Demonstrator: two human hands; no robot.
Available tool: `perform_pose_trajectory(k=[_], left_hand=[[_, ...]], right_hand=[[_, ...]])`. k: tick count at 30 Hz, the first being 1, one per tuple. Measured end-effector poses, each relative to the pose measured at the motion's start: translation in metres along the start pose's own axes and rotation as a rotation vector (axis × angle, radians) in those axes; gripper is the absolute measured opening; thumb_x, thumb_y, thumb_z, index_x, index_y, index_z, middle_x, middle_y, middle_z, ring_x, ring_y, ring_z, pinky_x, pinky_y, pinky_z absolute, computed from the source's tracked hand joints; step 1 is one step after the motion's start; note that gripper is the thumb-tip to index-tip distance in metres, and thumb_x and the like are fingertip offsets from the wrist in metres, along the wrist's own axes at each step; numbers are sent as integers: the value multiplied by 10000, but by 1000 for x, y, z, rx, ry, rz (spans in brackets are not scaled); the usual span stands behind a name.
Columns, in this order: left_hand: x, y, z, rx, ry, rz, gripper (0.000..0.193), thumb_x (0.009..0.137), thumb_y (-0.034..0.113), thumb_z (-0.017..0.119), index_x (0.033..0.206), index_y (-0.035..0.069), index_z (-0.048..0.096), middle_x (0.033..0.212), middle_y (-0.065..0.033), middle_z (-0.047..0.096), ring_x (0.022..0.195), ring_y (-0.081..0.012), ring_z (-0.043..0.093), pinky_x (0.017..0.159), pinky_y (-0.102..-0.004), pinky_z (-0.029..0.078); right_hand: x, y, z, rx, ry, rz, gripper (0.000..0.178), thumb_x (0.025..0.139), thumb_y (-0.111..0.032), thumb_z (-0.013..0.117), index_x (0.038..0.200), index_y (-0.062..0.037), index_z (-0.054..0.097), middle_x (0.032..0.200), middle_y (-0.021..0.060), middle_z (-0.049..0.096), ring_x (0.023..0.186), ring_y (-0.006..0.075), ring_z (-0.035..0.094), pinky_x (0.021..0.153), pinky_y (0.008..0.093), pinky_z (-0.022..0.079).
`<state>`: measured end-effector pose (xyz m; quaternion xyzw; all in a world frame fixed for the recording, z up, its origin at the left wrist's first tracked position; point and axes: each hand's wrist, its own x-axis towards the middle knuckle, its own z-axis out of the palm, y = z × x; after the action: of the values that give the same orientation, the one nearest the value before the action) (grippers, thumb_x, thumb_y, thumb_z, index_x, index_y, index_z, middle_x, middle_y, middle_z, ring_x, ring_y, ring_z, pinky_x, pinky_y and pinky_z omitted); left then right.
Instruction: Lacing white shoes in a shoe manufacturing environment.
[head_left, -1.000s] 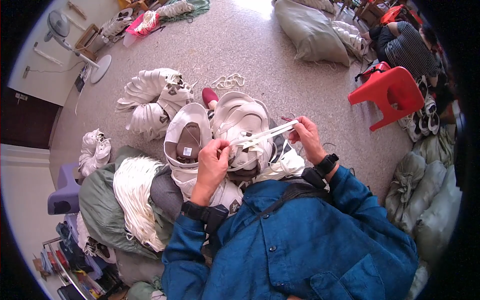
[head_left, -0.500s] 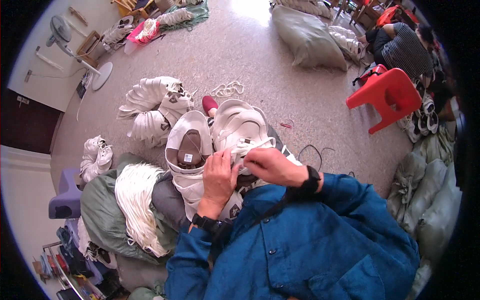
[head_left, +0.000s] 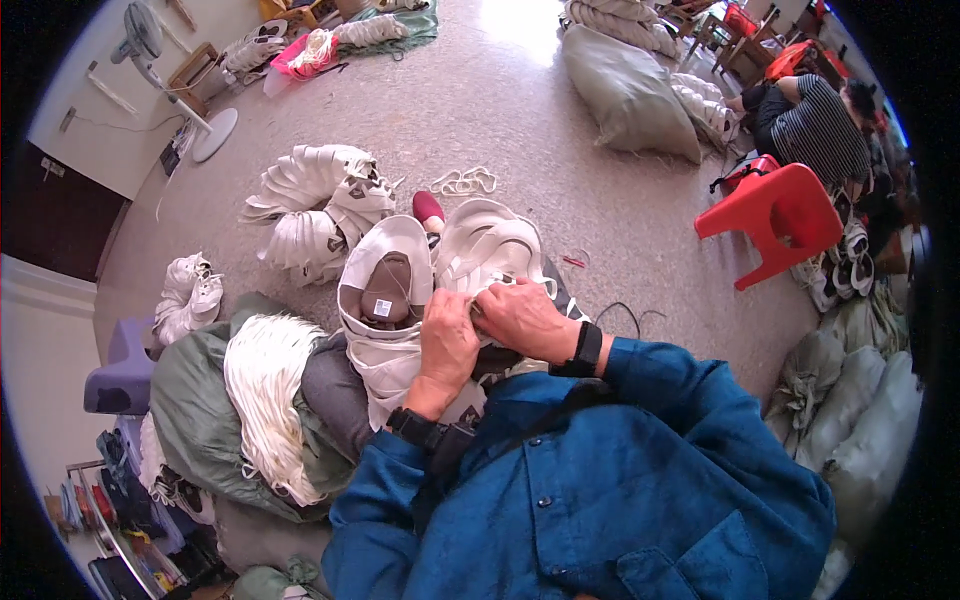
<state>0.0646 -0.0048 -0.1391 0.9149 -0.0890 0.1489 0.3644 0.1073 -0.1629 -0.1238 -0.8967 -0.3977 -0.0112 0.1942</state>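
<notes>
On my lap lie stacked white shoe uppers (head_left: 490, 243), the top one's toe pointing away from me. My left hand (head_left: 447, 338) is closed at its near-left edge, thumb and fingers pinched together. Right beside it, my right hand (head_left: 530, 322) bends over the eyelets with its fingers pinched on a white shoelace (head_left: 549, 288); the fingertips and the held part are mostly hidden. To the left sits another stack of uppers (head_left: 408, 240), showing a brown inside with a small white label. A thick bundle of white laces (head_left: 265, 385) hangs over a green sack (head_left: 190, 400) left of my leg.
More nested uppers (head_left: 320, 240) stand on the floor ahead. Loose laces (head_left: 467, 181) lie beyond them. A red stool (head_left: 775, 225) stands at right, near a crouching person (head_left: 815, 125). A full sack (head_left: 630, 95) lies farther off; a fan (head_left: 212, 135) stands far left.
My right hand has moved slightly left and turned down, its fingers now meeting my left hand's at the shoe upper. My left hand has stayed nearly in place. The whole view has shifted a little.
</notes>
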Motion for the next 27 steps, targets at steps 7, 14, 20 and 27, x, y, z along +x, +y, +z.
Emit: perform_pose_trajectory(k=[7,14,20,27], left_hand=[[0,6,-7,-86,-18,-81,158,946,69,529,1012,-26,636,927,-199,575,884,-380,574,774,-443,459],[-8,4,-10,-40,15,-48,164,917,53,561,1046,-25,627,921,-190,571,899,-366,569,795,-434,452],[-2,7,-7,-67,-51,-77,185,881,56,597,1051,-12,622,924,-173,568,864,-337,583,780,-418,473],[15,5,-13,-221,-113,-193,158,856,38,596,1008,21,634,892,-152,602,729,-282,623,658,-377,503]], right_hand=[[-8,-2,-17,70,-3,-70,110,847,-138,581,771,-68,545,702,109,586,686,312,633,649,424,465],[-141,90,-66,493,-440,534,237,880,-205,543,815,16,597,735,257,576,655,400,582,616,469,454],[-240,143,-33,251,-608,760,275,863,-235,546,764,13,610,715,248,597,693,412,612,622,488,468],[-108,77,-33,334,38,268,138,919,-148,542,890,-18,577,811,206,596,787,419,597,675,476,478]])
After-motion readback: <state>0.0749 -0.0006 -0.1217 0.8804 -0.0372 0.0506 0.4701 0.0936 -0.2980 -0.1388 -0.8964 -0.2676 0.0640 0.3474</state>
